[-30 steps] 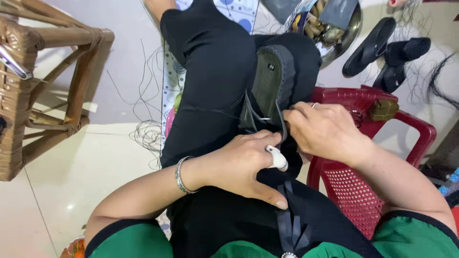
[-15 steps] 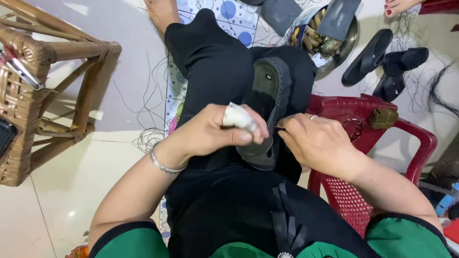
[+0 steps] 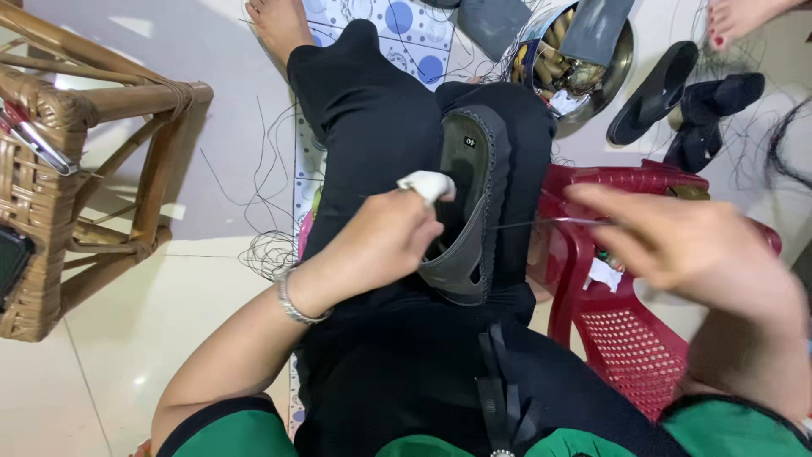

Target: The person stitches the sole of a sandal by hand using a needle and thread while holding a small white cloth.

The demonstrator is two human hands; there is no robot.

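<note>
**Head view: sole on my lap, thread drawn out to the right**

Head camera looks straight down at my lap, where a dark shoe sole lies lengthwise on my black-clothed thigh, toe end pointing away from me. My left hand is curled over its near left edge, fingers pressed onto the sole to hold it down; the forefinger wears a white cloth wrap. My right hand is off to the right, above the red plastic stool, fingers pinched together on a thin needle that points back toward the sole. I cannot make out the thread between needle and sole; it is too fine and the hand is blurred.

Risks, as I judge them:

- The sole rests only on my leg under one hand. If my left grip eases while the right pulls sideways, the sole could twist or slide off toward the stool.
- A hard pull could snap the thread or tear the stitch hole at the rim.
- The needle tip is close to my left fingers; only one is wrapped, so a slip could prick a bare one.
- Loose black threads lie tangled on the floor by my left side and could snag the working thread.

A metal bowl of odds and ends and dark sandals sit farther away on the floor, a cane chair on the left.
</note>
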